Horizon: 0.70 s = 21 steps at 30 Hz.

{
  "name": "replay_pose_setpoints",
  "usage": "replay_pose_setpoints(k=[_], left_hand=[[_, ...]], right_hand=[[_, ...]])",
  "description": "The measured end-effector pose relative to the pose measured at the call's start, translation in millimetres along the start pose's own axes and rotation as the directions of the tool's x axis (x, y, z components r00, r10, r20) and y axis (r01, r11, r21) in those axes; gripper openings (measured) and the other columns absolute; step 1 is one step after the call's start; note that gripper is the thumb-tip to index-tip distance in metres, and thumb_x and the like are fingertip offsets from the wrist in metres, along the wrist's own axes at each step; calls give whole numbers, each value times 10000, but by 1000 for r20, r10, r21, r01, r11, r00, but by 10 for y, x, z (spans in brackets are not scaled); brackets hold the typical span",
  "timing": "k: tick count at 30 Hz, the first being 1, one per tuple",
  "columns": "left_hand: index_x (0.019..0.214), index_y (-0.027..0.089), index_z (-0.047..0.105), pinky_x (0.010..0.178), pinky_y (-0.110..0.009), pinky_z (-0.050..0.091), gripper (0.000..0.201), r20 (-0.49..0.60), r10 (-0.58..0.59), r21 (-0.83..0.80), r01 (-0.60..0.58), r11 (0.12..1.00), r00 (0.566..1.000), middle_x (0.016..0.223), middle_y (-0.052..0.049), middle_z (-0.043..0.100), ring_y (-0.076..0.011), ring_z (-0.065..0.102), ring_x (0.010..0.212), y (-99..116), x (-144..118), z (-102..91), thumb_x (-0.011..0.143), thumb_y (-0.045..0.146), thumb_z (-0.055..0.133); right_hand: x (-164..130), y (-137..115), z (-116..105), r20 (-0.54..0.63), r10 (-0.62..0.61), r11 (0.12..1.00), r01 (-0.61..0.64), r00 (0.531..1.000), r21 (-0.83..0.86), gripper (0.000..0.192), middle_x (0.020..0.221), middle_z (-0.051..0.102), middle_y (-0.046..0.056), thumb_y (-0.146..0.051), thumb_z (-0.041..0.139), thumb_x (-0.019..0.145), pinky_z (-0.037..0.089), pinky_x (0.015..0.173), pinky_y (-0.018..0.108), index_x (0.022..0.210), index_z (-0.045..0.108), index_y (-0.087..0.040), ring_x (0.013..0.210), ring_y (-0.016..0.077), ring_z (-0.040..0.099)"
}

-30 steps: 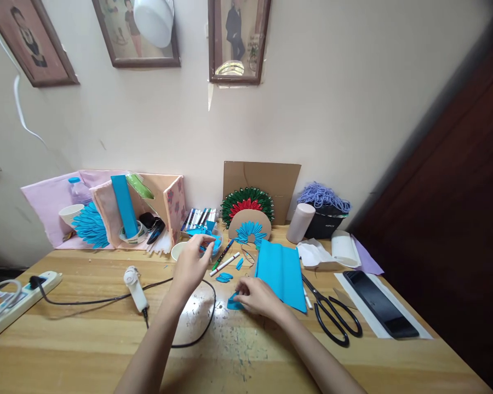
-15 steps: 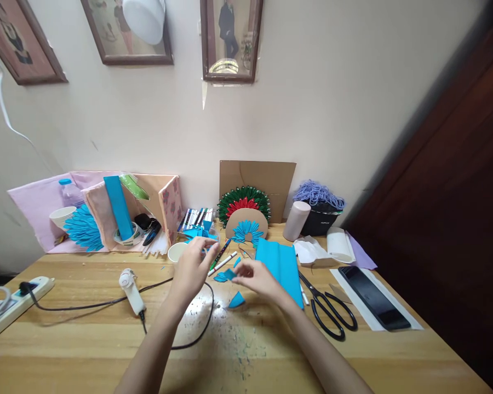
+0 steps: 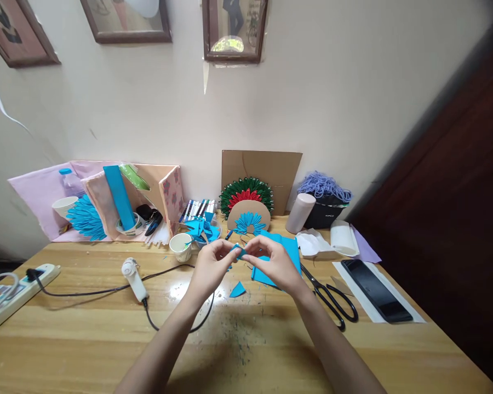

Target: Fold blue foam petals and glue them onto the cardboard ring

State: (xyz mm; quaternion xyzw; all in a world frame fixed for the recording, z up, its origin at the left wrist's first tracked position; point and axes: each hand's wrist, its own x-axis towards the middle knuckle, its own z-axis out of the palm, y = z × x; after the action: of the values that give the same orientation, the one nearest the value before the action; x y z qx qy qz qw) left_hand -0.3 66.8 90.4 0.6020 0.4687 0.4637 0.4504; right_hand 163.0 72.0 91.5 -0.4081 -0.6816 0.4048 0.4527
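Note:
My left hand (image 3: 211, 267) and my right hand (image 3: 269, 262) meet above the wooden table (image 3: 86, 339), both pinching one small blue paper piece (image 3: 240, 252) between the fingertips. A loose blue paper wedge (image 3: 237, 289) lies on the table just below the hands. Behind my right hand lies a folded blue paper sheet (image 3: 287, 247). A half-round cardboard piece with blue petals (image 3: 248, 221) stands against the wall, with a red and green paper fan (image 3: 245, 193) behind it.
Black scissors (image 3: 332, 301) and a black phone (image 3: 376, 283) lie at the right. A white glue gun (image 3: 133, 278) with its black cord and a power strip (image 3: 8, 290) sit at the left. A paper cup (image 3: 182, 247), markers (image 3: 197, 209) and a pink box (image 3: 148, 200) stand behind.
My right hand left the blue wedge on the table, picked up a small blue piece and rose. My left hand came back from the blue scrap pile to meet it.

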Motion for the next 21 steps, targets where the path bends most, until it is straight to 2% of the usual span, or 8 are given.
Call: replay_pose_setpoints(k=[5, 10, 13, 16, 19, 21], left_hand=[[776, 129, 605, 601, -235, 437, 247, 66, -52, -47, 55, 997, 996, 683, -30, 624, -138, 583, 648, 30, -19, 22, 740, 372, 623], [731, 129, 629, 584, -223, 394, 206, 145, -10, 79, -2, 997, 989, 689, -26, 631, -132, 555, 646, 67, -74, 61, 748, 333, 610], [704, 131, 653, 589, -226, 389, 213, 192, -9, 105, -12, 994, 981, 675, -25, 642, -139, 555, 651, 57, -81, 84, 763, 325, 589], [686, 124, 659, 591, -230, 395, 253, 136, -16, 51, 9, 999, 991, 654, -27, 637, -142, 552, 642, 54, -64, 96, 750, 362, 603], [685, 118, 651, 602, -233, 411, 283, 10, -38, -45, 39, 998, 999, 650, -27, 624, -141, 550, 642, 66, -44, 91, 718, 398, 635], [694, 118, 647, 631, -239, 428, 284, -15, -52, -107, 50, 993, 999, 665, -29, 627, -141, 560, 661, 74, -39, 83, 709, 401, 647]], right_hand=[[8, -18, -90, -36, 17, 1000, -17, 999, -9, 127, 780, 654, 20, -308, 626, 765, 509, 686, 282, 810, 616, -189, 744, 151, 625], [-14, -29, -81, -26, -3, 999, 2, 1000, -33, 112, 809, 665, 18, -303, 607, 787, 507, 727, 283, 820, 642, -202, 779, 152, 627], [-27, -12, -47, -16, -17, 1000, 17, 1000, -1, 142, 866, 660, 28, -287, 604, 792, 511, 732, 280, 906, 638, -209, 809, 153, 622], [-33, -5, -27, -44, -9, 1000, 10, 999, 11, 256, 923, 649, 43, -282, 638, 765, 516, 750, 288, 1009, 614, -210, 834, 158, 615], [-43, -27, -22, -45, 9, 1000, -9, 999, -4, 221, 867, 658, 42, -319, 666, 739, 519, 743, 296, 915, 627, -191, 806, 166, 624], [-52, -49, -20, -44, 7, 1000, -7, 999, -11, 181, 808, 659, 35, -340, 656, 745, 523, 711, 293, 827, 622, -183, 769, 166, 630]])
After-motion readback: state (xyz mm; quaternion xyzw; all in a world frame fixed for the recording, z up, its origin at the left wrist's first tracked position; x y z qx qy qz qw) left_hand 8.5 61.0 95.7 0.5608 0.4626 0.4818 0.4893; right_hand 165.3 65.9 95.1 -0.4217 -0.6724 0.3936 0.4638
